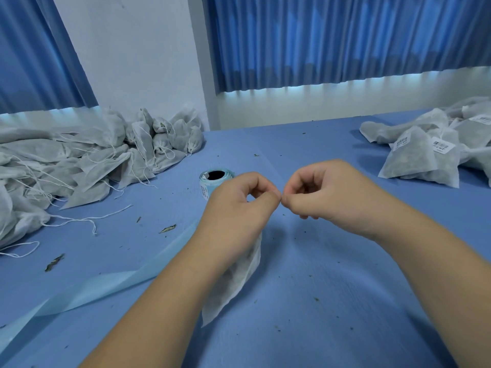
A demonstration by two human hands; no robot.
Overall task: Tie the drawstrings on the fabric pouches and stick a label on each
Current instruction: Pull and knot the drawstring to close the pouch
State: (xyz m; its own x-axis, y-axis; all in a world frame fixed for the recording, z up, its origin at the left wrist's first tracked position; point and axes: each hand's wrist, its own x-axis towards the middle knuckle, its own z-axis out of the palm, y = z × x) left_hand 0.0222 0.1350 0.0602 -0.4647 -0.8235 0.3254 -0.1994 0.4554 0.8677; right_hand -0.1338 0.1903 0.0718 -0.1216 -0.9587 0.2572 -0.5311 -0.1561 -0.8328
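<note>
A white fabric pouch (233,277) hangs below my left hand (239,205), lifted off the blue table (318,301). My left hand and my right hand (318,195) meet fingertip to fingertip above it, both with curled, pinching fingers. The drawstring itself is hidden between the fingertips. A roll of labels (212,180) on pale blue backing stands just behind my left hand. Its empty backing strip (93,290) trails across the table toward the lower left.
A heap of unlabelled pouches with loose white strings (79,160) fills the left side. A pile of labelled pouches (430,152) lies at the right. Dried leaf bits are scattered over the table. Blue curtains (345,41) hang behind.
</note>
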